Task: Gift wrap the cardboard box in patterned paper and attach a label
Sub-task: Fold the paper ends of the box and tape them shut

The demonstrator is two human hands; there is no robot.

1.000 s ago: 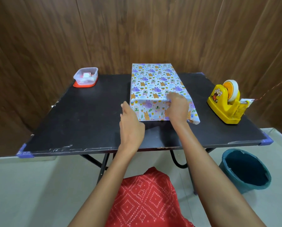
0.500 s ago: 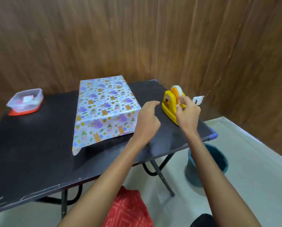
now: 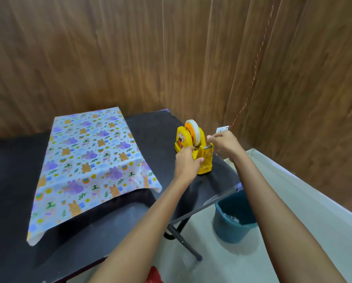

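Both hands meet at the yellow tape dispenser [image 3: 182, 139] on the counter [image 3: 11, 180]: left hand [image 3: 186, 163] with fingers clamped on its side, right hand [image 3: 225, 144] with fingers pinched above its cutter on something I cannot make out, patterned paper [image 3: 89, 156] covering the box well apart leftward, teal bin [image 3: 232, 219] below.

A plain room, likely a home: wood-panelled walls [image 3: 171, 48] from 9 to 3 o'clock, black folding table [image 3: 17, 170] centre, teal bin [image 3: 228, 227] on pale floor [image 3: 222, 264] at 4 o'clock.

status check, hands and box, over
Left hand grips tape dispenser, right hand pinches tape. Wrapped box on table, near flap loose, no hand on it. Nothing in the way.
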